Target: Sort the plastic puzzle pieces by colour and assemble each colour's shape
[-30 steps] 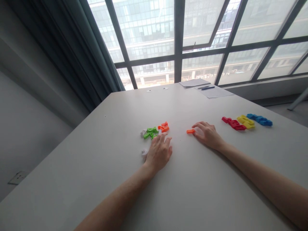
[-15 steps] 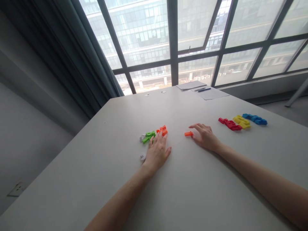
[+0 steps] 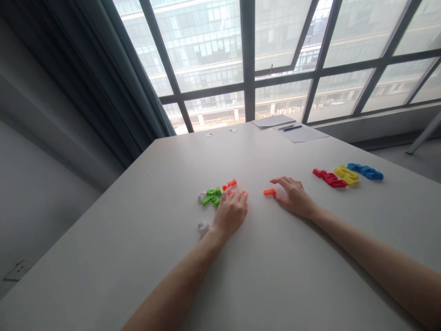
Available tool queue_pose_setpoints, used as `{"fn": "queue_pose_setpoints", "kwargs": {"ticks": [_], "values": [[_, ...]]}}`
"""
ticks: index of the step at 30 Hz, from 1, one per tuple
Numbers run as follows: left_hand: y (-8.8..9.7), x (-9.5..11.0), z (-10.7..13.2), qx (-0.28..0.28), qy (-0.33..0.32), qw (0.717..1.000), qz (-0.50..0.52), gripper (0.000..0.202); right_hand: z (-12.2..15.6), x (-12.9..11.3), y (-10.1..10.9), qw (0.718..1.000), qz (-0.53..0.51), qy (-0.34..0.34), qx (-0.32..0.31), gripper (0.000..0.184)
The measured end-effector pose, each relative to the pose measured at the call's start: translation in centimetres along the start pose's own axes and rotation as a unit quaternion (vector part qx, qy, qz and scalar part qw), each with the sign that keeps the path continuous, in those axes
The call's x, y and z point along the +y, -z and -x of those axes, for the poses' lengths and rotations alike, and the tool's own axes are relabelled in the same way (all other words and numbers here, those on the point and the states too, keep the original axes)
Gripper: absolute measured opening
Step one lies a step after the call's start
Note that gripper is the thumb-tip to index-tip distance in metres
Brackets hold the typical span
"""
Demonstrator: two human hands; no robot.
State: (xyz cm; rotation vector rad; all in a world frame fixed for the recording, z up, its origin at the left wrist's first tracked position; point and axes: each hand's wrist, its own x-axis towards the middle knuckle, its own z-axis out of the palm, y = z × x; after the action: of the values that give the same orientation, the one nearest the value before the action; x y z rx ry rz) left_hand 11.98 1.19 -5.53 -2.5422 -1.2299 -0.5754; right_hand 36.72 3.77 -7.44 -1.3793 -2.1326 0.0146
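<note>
My left hand rests on the table with its fingers curled down over an orange plastic piece, mostly hidden under the fingertips. Just beyond lie more small orange pieces. Several green pieces sit to the left of the fingers. One white piece is beside the green ones, and another white piece lies by my left wrist. My right hand lies on its side, thumb and index finger apart. A single orange block is on the table at its thumb tip.
To the right are rows of red pieces, yellow pieces and blue pieces. Paper sheets and a pen lie at the table's far edge, below the window. A dark curtain hangs at the left.
My left hand has slid slightly right, and its fingers have curled, drawing an orange piece away from the other orange ones. The right hand stays nearly still.
</note>
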Motion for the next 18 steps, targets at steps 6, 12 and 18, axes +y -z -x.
{"fn": "queue_pose_setpoints", "kwargs": {"ticks": [6, 12, 18], "values": [[0.4, 0.5, 0.3, 0.044, -0.053, 0.995, 0.078, 0.022, 0.0, -0.2, 0.1, 1.0, 0.004, 0.013, 0.003, 0.035], [0.0, 1.1, 0.4, 0.012, 0.075, 0.997, 0.016, 0.05, 0.1, -0.2, 0.1, 1.0, 0.015, 0.015, 0.003, 0.035], [0.1, 0.8, 0.3, -0.022, 0.047, 0.997, 0.056, 0.032, 0.1, -0.4, 0.3, 1.0, 0.013, 0.021, 0.001, 0.033]]}}
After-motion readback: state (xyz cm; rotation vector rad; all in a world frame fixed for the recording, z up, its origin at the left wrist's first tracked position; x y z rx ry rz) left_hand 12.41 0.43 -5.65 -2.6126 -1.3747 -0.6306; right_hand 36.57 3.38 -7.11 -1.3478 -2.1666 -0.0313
